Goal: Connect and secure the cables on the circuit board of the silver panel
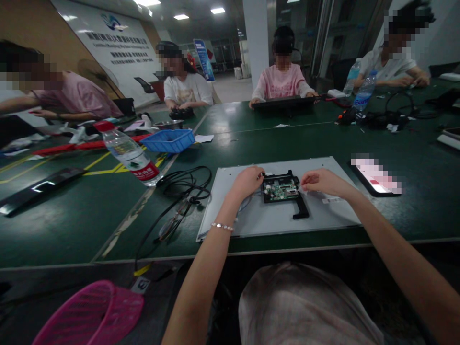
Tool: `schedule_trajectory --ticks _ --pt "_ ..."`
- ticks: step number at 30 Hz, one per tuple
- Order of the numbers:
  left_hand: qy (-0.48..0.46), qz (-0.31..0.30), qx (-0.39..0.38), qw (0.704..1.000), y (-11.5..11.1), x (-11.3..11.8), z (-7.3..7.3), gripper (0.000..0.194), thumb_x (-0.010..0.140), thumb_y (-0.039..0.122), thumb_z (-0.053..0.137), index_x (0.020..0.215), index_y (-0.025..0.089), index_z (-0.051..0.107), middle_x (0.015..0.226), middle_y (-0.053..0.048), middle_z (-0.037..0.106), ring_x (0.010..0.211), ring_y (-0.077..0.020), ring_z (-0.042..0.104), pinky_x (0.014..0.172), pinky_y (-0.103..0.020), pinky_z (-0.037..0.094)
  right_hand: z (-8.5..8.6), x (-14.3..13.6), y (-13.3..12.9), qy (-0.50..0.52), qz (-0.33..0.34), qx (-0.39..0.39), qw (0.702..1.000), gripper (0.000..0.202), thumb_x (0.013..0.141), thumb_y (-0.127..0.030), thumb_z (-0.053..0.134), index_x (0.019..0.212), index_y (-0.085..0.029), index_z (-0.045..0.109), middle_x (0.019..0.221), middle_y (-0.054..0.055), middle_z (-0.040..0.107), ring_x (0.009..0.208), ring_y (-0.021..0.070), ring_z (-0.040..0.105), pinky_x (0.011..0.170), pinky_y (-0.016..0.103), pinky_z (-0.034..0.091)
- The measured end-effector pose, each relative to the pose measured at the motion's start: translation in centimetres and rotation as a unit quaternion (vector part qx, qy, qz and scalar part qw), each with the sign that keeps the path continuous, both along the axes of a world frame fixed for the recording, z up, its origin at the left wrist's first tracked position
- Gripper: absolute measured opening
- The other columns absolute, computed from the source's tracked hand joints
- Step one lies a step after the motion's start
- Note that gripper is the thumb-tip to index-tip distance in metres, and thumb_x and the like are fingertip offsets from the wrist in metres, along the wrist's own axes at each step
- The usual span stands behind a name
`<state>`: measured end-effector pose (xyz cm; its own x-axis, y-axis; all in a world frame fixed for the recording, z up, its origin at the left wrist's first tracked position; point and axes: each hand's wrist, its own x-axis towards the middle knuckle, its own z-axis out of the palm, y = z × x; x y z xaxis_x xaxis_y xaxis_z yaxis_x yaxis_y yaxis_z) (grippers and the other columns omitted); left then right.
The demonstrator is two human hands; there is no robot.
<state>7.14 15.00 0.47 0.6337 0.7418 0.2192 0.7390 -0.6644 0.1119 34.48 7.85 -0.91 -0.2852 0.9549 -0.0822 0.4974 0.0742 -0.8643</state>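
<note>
A flat grey panel (pixel 244 223) lies on the green table before me. On it sits a black plastic frame (pixel 301 209) around a green circuit board (pixel 278 190). At the frame's upper left corner is my left hand (pixel 250 181), its fingers closed there; what they grip, if anything, is hidden. Thin grey wires (pixel 247 202) run out below that hand. My right hand (pixel 319 182), by the frame's right side, is closed in a pinch on a small whitish piece (pixel 303 189), too small to name exactly.
Right of the panel lies a lit phone (pixel 375 177). To the left are black cables (pixel 194 179), glasses (pixel 174 221), a red-capped water bottle (pixel 131 155) and a blue basket (pixel 168 141). A pink basket (pixel 108 311) stands below the table edge. Several people sit around the table.
</note>
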Motion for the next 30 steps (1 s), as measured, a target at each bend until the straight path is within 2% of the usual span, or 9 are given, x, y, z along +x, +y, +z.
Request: schedule_trajectory --ticks 5,12,19,24,27,30 --pt "0.006 -0.002 -0.005 1.000 0.1 0.1 0.1 0.020 0.087 0.018 0.049 0.096 0.016 0.066 0.092 -0.008 0.067 0.085 -0.0202 0.061 0.077 -0.029 0.047 -0.5 -0.8 0.0 -0.036 -0.005 0.023 0.999 0.012 0.073 -0.028 0.064 0.082 -0.020 0.067 0.079 0.002 0.072 0.078 0.0185 0.068 0.077 0.032 0.051" --pt "0.011 0.006 -0.006 1.000 -0.1 0.2 0.3 0.020 0.087 0.019 0.049 0.097 0.016 0.066 0.092 -0.008 0.067 0.084 -0.0203 0.062 0.076 -0.029 0.047 -0.2 -1.1 -0.3 -0.073 -0.011 0.044 0.996 0.016 0.073 -0.030 0.064 0.085 -0.021 0.068 0.079 0.002 0.072 0.074 0.0177 0.067 0.073 0.029 0.050" --pt "0.003 0.037 -0.021 0.999 -0.3 0.0 1.3 0.030 0.090 0.024 0.047 0.115 0.016 0.061 0.098 -0.007 0.068 0.085 -0.0185 0.063 0.079 -0.028 0.048 0.3 -0.9 -0.4 -0.072 -0.031 0.088 0.993 0.021 0.072 -0.033 0.064 0.088 -0.020 0.069 0.086 0.003 0.072 0.076 0.0183 0.067 0.072 0.030 0.049" --pt "0.009 0.088 -0.002 0.996 -1.0 -1.8 3.1 0.029 0.092 0.028 0.043 0.110 0.017 0.063 0.101 -0.007 0.067 0.089 -0.0187 0.062 0.081 -0.028 0.048 0.5 -0.8 -0.6 -0.076 -0.039 0.126 0.988 0.020 0.077 -0.033 0.060 0.089 -0.020 0.070 0.087 0.003 0.072 0.075 0.0178 0.066 0.071 0.031 0.048" --pt "0.039 0.138 0.004 0.990 -2.7 -3.2 3.7 0.029 0.091 0.030 0.044 0.108 0.017 0.063 0.103 -0.009 0.065 0.090 -0.0204 0.062 0.080 -0.030 0.048 0.5 -0.9 -0.6 -0.078 -0.040 0.146 0.985 0.021 0.080 -0.033 0.057 0.090 -0.020 0.070 0.088 0.004 0.071 0.075 0.0179 0.065 0.071 0.031 0.048" --pt "0.074 0.214 0.029 0.974 -4.9 -4.4 3.7 0.030 0.090 0.030 0.046 0.109 0.015 0.062 0.107 -0.012 0.061 0.096 -0.0245 0.061 0.081 -0.033 0.049 0.4 -1.0 -0.6 -0.085 -0.050 0.158 0.982 0.022 0.083 -0.034 0.055 0.091 -0.020 0.070 0.088 0.004 0.072 0.073 0.0177 0.065 0.071 0.032 0.048"
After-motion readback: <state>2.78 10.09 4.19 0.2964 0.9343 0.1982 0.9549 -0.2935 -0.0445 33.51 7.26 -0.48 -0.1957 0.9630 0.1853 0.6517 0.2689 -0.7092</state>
